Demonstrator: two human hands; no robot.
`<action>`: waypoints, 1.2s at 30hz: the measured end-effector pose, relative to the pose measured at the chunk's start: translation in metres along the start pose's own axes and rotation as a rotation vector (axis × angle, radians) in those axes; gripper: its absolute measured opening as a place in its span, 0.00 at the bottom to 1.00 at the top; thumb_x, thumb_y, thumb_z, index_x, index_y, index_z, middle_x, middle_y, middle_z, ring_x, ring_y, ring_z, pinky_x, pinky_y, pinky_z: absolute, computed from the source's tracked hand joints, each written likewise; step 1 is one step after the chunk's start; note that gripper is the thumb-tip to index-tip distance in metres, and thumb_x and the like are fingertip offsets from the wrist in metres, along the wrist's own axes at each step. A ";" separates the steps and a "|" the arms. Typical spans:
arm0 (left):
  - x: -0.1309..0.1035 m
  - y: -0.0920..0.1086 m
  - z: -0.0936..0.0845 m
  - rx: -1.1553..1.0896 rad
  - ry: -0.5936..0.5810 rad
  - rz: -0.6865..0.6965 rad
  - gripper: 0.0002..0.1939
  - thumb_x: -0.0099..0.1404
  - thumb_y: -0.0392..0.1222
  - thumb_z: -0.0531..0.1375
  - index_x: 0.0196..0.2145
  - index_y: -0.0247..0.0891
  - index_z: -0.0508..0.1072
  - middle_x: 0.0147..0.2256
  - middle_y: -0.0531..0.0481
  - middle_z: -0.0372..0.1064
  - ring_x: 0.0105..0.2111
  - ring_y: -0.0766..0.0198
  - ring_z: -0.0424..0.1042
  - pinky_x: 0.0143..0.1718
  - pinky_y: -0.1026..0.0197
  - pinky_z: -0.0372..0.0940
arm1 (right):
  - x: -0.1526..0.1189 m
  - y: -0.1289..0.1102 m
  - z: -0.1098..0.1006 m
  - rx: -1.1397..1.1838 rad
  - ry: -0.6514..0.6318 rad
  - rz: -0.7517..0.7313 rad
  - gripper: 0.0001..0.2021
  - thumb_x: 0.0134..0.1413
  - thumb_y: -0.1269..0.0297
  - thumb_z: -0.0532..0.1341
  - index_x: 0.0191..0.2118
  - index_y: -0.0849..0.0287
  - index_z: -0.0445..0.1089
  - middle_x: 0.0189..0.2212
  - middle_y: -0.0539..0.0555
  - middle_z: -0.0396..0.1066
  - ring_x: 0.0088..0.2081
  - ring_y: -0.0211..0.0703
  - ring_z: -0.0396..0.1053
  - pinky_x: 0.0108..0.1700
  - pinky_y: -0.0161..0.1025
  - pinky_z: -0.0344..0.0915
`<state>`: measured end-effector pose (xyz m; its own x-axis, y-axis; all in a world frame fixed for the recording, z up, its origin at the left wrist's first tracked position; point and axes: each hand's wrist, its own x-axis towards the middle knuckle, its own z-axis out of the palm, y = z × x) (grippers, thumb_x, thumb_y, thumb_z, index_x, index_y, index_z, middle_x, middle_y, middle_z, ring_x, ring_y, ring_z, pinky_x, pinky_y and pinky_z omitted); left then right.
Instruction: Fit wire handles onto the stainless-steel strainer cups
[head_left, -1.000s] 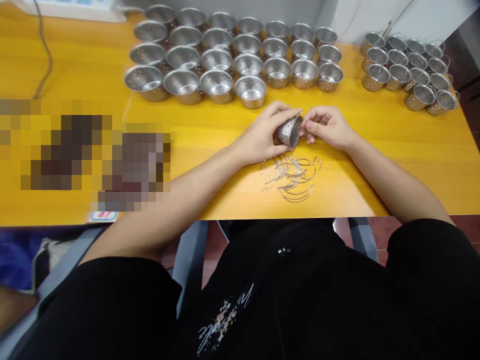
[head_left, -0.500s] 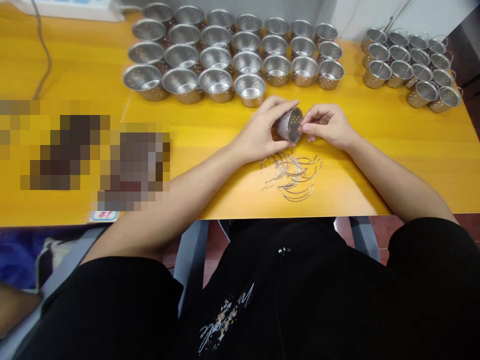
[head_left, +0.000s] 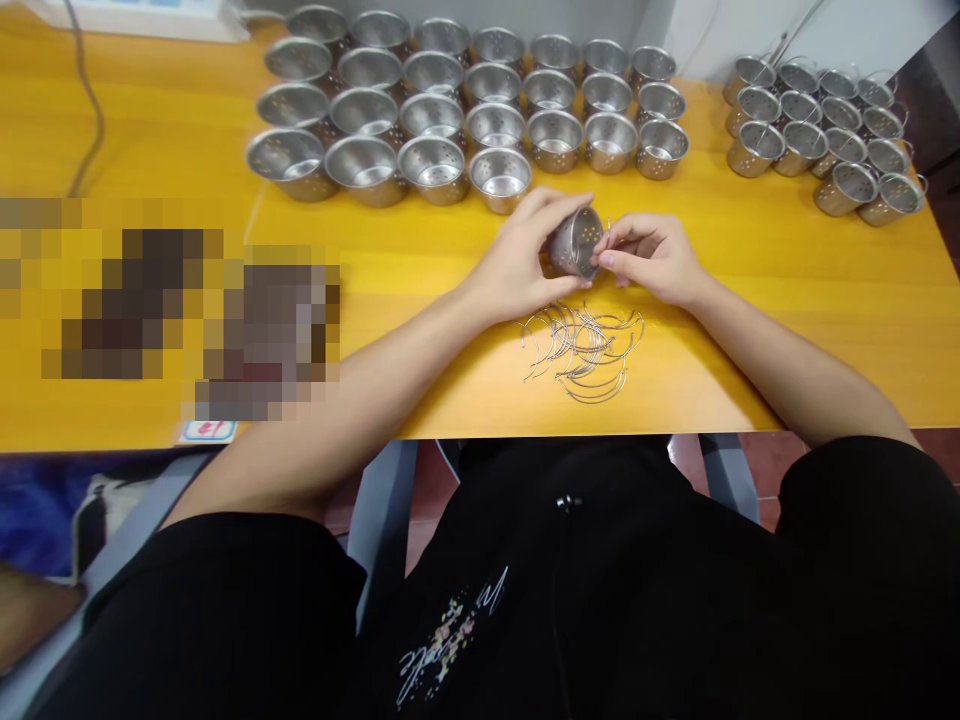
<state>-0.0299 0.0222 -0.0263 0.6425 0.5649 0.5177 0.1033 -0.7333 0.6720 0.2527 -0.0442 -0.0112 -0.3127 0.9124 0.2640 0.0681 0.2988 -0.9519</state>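
Cup: A metal cup [head_left: 576, 245] with little holes is sitting in the left hand [head_left: 525, 255], just past the wire pile. It is tipping on its side, and its mouth is facing the right hand [head_left: 646, 255].
Left hand: It is gripping the cup, with fingers going over the far side and the thumb going along the side nearer the pile.
Right hand: It is pinching a thin wire [head_left: 609, 230] between thumb and fingers at the cup's rim, past the pile and a bit to its right. The fingers are hiding the wire's end, so I cannot tell if it is going into a hole.
Wire pile: Lots of bent wires [head_left: 589, 355] are lying in a loose heap on the yellow table [head_left: 697, 375].
Many cups: Rows of cups [head_left: 433, 172] are standing upright, mouths up, past the pile and mostly to its left.
Handle cups: More cups [head_left: 801, 145] are standing in a group well to the right of the pile and past it. Wire handles are showing on many of them.
Cord: A gray cord [head_left: 84, 100] is running across the table, far left of the pile.
Shirt: A black shirt [head_left: 615, 590] is showing on the near side of the pile.
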 end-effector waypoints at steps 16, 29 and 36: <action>0.000 0.006 0.001 0.008 -0.030 0.010 0.57 0.69 0.83 0.83 0.82 0.48 0.81 0.75 0.30 0.79 0.76 0.21 0.78 0.83 0.17 0.72 | -0.007 -0.014 0.024 -0.077 0.111 -0.015 0.37 0.66 0.19 0.84 0.43 0.55 0.87 0.32 0.50 0.79 0.27 0.36 0.65 0.28 0.36 0.64; 0.000 0.008 0.000 0.016 -0.063 0.008 0.57 0.67 0.80 0.83 0.82 0.48 0.81 0.75 0.30 0.78 0.77 0.20 0.77 0.83 0.16 0.71 | -0.006 -0.016 0.024 -0.082 0.027 -0.035 0.38 0.67 0.19 0.83 0.42 0.56 0.87 0.32 0.51 0.80 0.28 0.36 0.66 0.30 0.36 0.64; -0.001 0.004 0.001 -0.018 -0.077 0.026 0.54 0.67 0.74 0.85 0.81 0.49 0.82 0.75 0.30 0.78 0.76 0.20 0.78 0.84 0.16 0.70 | -0.007 -0.019 0.028 -0.086 0.057 -0.044 0.39 0.68 0.16 0.81 0.39 0.54 0.87 0.31 0.50 0.79 0.26 0.37 0.65 0.29 0.38 0.64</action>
<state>-0.0293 0.0183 -0.0244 0.7012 0.5146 0.4935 0.0729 -0.7403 0.6684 0.2271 -0.0639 0.0011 -0.2633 0.9114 0.3164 0.1374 0.3601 -0.9227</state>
